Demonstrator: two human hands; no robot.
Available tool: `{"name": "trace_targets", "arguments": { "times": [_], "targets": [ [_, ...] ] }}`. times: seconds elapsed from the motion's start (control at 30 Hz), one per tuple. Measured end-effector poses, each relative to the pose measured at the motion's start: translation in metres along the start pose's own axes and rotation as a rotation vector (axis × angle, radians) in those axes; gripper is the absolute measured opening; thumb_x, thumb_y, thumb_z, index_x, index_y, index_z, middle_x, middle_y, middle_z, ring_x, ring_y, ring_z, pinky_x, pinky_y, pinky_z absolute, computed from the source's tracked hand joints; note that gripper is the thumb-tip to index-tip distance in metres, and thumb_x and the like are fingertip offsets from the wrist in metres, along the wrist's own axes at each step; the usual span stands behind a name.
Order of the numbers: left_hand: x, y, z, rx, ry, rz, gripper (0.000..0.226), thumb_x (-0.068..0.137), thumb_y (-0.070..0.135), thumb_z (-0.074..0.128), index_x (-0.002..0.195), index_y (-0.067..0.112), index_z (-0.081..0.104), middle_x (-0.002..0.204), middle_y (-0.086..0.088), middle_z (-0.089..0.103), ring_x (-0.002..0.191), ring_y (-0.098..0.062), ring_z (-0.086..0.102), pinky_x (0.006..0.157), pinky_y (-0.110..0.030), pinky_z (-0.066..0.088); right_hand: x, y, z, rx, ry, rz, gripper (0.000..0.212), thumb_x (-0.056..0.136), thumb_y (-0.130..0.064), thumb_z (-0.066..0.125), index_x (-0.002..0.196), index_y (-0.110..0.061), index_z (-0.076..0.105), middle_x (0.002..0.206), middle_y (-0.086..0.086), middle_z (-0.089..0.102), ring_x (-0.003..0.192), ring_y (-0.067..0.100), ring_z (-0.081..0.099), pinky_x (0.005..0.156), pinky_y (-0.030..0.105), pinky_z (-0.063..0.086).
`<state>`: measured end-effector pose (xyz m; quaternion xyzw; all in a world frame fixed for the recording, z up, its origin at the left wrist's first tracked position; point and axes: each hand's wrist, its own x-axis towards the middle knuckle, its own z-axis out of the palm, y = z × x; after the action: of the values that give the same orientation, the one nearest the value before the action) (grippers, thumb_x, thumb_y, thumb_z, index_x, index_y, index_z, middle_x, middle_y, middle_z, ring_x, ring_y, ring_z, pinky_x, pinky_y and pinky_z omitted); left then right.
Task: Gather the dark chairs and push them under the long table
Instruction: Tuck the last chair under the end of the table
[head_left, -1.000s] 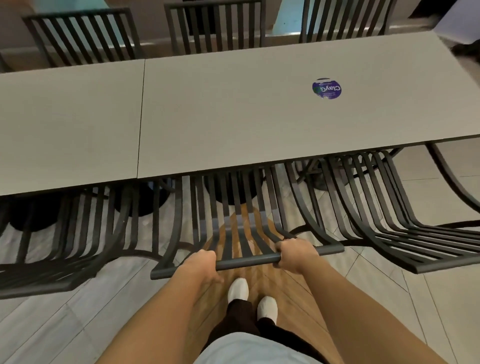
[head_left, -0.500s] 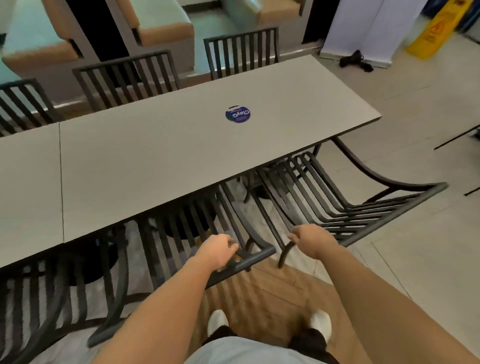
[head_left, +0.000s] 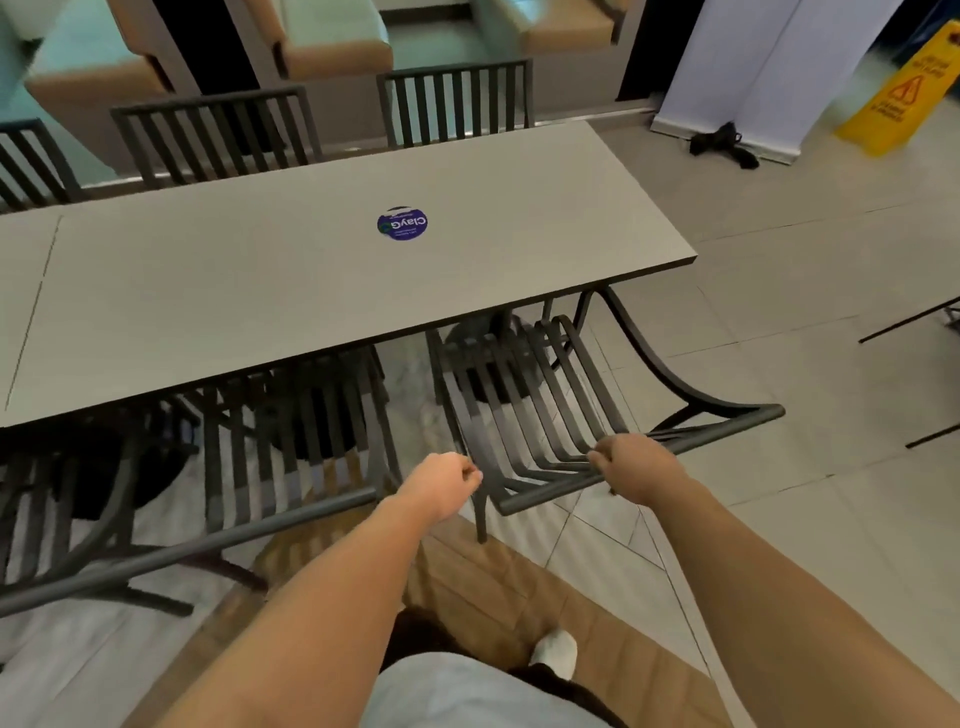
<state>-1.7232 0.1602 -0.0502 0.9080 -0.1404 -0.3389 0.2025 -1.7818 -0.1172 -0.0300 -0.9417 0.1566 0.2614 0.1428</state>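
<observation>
— Lower right of centre, your right hand (head_left: 631, 467) curls round the top rail of the end chair (head_left: 545, 410), still angled out from the bench (head_left: 311, 291).
— And the left hand (head_left: 441, 480)?
— Fisted, holding nothing, just beside the neighbouring chair (head_left: 291, 447), already tucked under.

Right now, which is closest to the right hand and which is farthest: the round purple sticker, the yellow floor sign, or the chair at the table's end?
From the right hand:
1. Chair at the table's end: its top rail lies under the curled fingers.
2. Round purple sticker: ahead on the long table, to the left.
3. Yellow floor sign: far off at the back right.
</observation>
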Motion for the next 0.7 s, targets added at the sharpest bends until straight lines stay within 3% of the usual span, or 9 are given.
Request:
{"name": "trace_targets", "arguments": {
  "times": [0.17,0.47,0.6,0.7],
  "targets": [
    [0.019,0.044,0.017,0.017,-0.031,0.019,0.037,0.107,0.036,0.046,0.130,0.017,0.066,0.116,-0.003,0.071,0.099,-0.019,0.066,0.088,-0.031,0.053,0.014,0.043,-0.013,0.007,-0.010,0.030,0.037,0.102,-0.048,0.048,0.118,-0.022,0.069,0.100,-0.001,0.072,0.098,0.022,0.064,0.088,0.041,0.054],
    [0.067,0.081,0.027,0.079,-0.129,0.045,0.037,0.107,0.037,0.046,0.129,0.016,0.068,0.113,-0.004,0.071,0.098,-0.020,0.066,0.090,-0.036,0.054,0.040,0.098,-0.022,-0.029,-0.034,0.063,0.040,0.095,-0.042,0.061,0.131,-0.025,0.063,0.126,0.002,0.065,0.113,0.025,0.062,0.096,0.043,0.053],
    [0.074,0.096,0.037,0.068,-0.151,0.000,0.043,0.103,0.051,0.050,0.124,0.018,0.069,0.109,-0.001,0.070,0.098,-0.018,0.065,0.092,-0.036,0.054,0.056,0.123,-0.027,-0.099,-0.082,0.016,0.043,0.091,-0.046,0.066,0.128,-0.025,0.064,0.122,-0.001,0.063,0.109,0.021,0.062,0.094,0.040,0.054],
    [0.078,0.105,0.057,0.036,-0.155,-0.060,0.062,0.095,0.069,0.049,0.130,0.020,0.066,0.112,0.001,0.069,0.101,-0.016,0.065,0.094,-0.037,0.054,0.073,0.141,-0.030,-0.158,-0.138,-0.061,0.045,0.089,-0.049,0.067,0.129,-0.028,0.062,0.123,-0.003,0.062,0.110,0.019,0.060,0.093,0.040,0.054]
  ]
}}
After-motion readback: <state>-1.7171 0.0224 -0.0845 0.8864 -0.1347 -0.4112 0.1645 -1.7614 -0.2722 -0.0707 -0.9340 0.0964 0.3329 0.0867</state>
